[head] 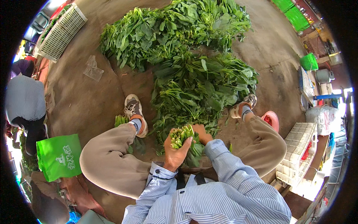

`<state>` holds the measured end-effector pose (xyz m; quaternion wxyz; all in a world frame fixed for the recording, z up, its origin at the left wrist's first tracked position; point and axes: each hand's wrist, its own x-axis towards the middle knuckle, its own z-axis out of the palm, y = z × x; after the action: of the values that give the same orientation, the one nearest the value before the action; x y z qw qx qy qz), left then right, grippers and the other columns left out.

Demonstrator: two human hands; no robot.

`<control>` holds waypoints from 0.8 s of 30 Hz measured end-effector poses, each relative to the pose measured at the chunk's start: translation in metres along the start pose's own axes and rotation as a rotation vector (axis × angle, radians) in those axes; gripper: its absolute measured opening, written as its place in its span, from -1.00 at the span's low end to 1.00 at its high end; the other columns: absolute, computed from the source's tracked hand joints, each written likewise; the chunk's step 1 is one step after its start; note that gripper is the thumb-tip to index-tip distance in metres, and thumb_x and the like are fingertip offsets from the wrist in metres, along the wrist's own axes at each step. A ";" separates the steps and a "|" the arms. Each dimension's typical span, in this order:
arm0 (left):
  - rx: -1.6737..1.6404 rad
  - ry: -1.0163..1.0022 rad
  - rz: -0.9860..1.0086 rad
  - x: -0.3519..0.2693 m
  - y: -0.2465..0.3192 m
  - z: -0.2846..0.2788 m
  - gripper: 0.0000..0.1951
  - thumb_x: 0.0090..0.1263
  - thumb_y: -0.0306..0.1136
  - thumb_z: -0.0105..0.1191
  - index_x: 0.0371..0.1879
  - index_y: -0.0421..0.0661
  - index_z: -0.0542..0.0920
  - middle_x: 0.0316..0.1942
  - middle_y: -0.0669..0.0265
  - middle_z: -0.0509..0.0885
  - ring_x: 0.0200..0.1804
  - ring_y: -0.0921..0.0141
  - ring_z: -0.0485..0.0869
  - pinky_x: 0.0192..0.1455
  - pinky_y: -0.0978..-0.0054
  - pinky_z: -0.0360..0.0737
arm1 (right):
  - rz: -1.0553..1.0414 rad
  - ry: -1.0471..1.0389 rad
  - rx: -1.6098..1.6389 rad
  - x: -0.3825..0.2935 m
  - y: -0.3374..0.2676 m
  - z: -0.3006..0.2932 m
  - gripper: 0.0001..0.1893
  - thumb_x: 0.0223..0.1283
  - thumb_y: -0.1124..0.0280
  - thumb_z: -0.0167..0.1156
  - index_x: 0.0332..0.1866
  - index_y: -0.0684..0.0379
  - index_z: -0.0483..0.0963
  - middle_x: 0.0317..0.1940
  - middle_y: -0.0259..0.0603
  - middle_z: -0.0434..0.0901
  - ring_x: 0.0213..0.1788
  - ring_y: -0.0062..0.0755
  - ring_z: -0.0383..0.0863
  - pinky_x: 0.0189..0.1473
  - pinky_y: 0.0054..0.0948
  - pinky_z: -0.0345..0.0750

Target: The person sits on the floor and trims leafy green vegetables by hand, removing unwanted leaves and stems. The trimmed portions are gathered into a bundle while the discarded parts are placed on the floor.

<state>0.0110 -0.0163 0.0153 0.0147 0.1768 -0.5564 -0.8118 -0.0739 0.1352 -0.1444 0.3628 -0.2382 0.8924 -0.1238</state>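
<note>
My left hand (174,154) is wrapped around a bundle of leafy greens (181,135), its pale cut stem ends turned up toward me and its leaves hanging below toward the right. Against the far right side of that bundle is my right hand (202,134), its fingers curled and partly hidden behind the stems. A loose pile of the same greens (193,92) spreads over the floor between my feet. Beyond it lies a larger heap of greens (173,30). Beside my left shoe, a small bunch with stems outward (121,120) lies partly under my leg.
A green bag (58,158) stands at left near another person (25,98). A white plastic crate (62,32) sits at upper left; stacked cream crates (296,152) stand at right. A pink basin (270,121) is behind my right leg. Clear plastic film (93,68) lies on the concrete floor.
</note>
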 end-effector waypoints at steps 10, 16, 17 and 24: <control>0.156 0.007 -0.124 0.007 0.001 0.006 -0.77 0.37 -0.51 0.27 -0.12 -0.23 0.49 -0.28 0.36 0.69 -0.24 0.57 0.63 -0.19 0.55 0.58 | -0.055 0.731 0.505 0.037 -0.003 -0.054 -0.77 0.35 0.42 0.16 0.04 0.23 0.56 -0.08 0.08 0.64 -0.06 0.15 0.63 0.02 -0.10 0.58; 0.081 0.045 -0.198 0.011 0.000 0.006 -0.80 0.36 -0.53 0.26 -0.17 -0.19 0.48 -0.32 0.39 0.66 -0.25 0.62 0.59 -0.21 0.58 0.54 | -0.080 0.547 0.309 0.083 -0.028 -0.098 -0.60 0.39 0.39 0.18 0.28 0.22 0.44 0.20 -0.02 0.52 0.28 0.00 0.46 0.29 -0.05 0.42; 0.129 0.042 -0.176 0.011 0.000 0.005 -0.78 0.36 -0.54 0.25 -0.14 -0.20 0.48 -0.29 0.36 0.67 -0.24 0.57 0.63 -0.19 0.56 0.58 | -0.099 0.545 0.238 0.089 -0.032 -0.097 -0.58 0.38 0.38 0.20 0.30 0.20 0.43 0.22 -0.03 0.51 0.30 0.00 0.44 0.30 -0.04 0.40; 0.158 0.085 -0.174 0.016 -0.002 0.005 -0.77 0.33 -0.55 0.28 -0.17 -0.20 0.47 -0.35 0.41 0.65 -0.32 0.62 0.56 -0.27 0.58 0.53 | -0.135 0.509 -0.063 0.122 -0.047 -0.087 -0.44 0.16 0.26 0.41 0.28 0.08 0.44 0.12 -0.12 0.40 0.17 -0.04 0.36 0.20 0.00 0.30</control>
<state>-0.0049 -0.0144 0.0114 -0.0464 0.2593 -0.6000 -0.7554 -0.1954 0.0364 -0.1364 0.1100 -0.2694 0.9404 -0.1759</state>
